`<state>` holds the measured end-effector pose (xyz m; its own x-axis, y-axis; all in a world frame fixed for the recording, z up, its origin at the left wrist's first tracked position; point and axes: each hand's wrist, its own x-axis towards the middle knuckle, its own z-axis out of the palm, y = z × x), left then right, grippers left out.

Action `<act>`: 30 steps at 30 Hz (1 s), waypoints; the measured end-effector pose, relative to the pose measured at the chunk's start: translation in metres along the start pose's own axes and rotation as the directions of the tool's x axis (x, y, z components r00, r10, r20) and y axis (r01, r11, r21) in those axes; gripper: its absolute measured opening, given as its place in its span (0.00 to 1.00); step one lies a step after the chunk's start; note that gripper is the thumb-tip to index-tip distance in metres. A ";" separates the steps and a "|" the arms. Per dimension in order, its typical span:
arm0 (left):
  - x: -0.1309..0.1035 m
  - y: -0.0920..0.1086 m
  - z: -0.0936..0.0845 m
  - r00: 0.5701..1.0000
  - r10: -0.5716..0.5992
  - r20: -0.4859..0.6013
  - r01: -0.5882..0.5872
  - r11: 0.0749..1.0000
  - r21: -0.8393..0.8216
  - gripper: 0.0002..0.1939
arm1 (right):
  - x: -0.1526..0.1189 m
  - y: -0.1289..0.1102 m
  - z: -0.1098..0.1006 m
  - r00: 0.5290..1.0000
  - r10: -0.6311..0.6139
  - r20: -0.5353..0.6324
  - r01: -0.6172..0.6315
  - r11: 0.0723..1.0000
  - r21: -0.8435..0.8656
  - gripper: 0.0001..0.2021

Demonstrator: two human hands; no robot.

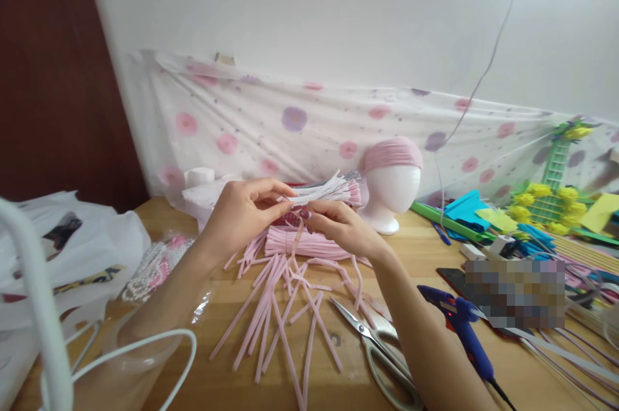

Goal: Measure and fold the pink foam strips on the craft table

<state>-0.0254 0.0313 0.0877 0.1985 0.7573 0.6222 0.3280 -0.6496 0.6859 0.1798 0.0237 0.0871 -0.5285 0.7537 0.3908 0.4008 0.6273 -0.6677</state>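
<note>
Both hands are raised over the middle of the wooden table, fingertips almost meeting. My left hand (246, 208) is closed in a pinch, but what lies between its fingertips is too small to make out. My right hand (341, 224) pinches the top of a thin pink strip (298, 237), which hangs down in front of a bundle of pink stems (322, 243). Loose pink stems (264, 327) fan out on the table below. Behind the hands lies a bundle of white stems (329, 191). Scissors (372, 340) rest open beside my right forearm.
A white foam head (391, 188) wearing a pink band stands behind my right hand. To the right are a blue glue gun (459, 327), a dark phone (454, 282) and coloured craft pieces (469, 211). Plastic bags (101, 237) and a white curved tube (36, 288) are at the left.
</note>
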 end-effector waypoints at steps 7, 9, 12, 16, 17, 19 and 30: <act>0.000 0.003 -0.003 0.997 -0.015 0.072 0.027 0.985 -0.170 0.07 | 0.003 0.006 -0.001 0.993 -0.116 -0.014 0.117 0.984 0.137 0.19; 0.001 0.004 -0.004 0.992 -0.024 0.126 0.053 0.972 -0.230 0.07 | 0.003 0.007 0.000 0.993 -0.108 0.049 0.092 0.960 0.263 0.24; 0.002 0.004 -0.007 0.984 -0.029 0.178 0.074 0.966 -0.249 0.08 | 0.003 0.008 0.002 0.980 -0.078 0.183 0.001 0.921 0.390 0.26; 0.004 0.002 -0.014 0.984 -0.016 0.176 0.057 0.971 -0.231 0.08 | 0.003 0.008 0.006 0.964 -0.034 0.264 -0.090 0.892 0.444 0.23; 0.004 0.000 -0.017 0.985 -0.014 0.171 0.053 0.973 -0.223 0.08 | 0.004 0.008 0.006 0.965 -0.020 0.262 -0.106 0.882 0.458 0.23; 0.005 -0.002 -0.022 0.990 -0.006 0.141 0.036 0.977 -0.211 0.09 | 0.003 0.008 0.007 0.968 0.005 0.252 -0.132 0.860 0.493 0.21; 0.002 0.001 -0.028 0.988 0.038 -0.150 -0.031 0.998 0.048 0.08 | -0.001 0.005 0.006 0.995 0.094 0.021 -0.096 0.935 0.342 0.11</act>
<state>-0.0510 0.0298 0.1004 0.0703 0.7131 0.6975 0.3655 -0.6691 0.6471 0.1784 0.0251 0.0794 -0.5039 0.8052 0.3127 0.1697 0.4473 -0.8782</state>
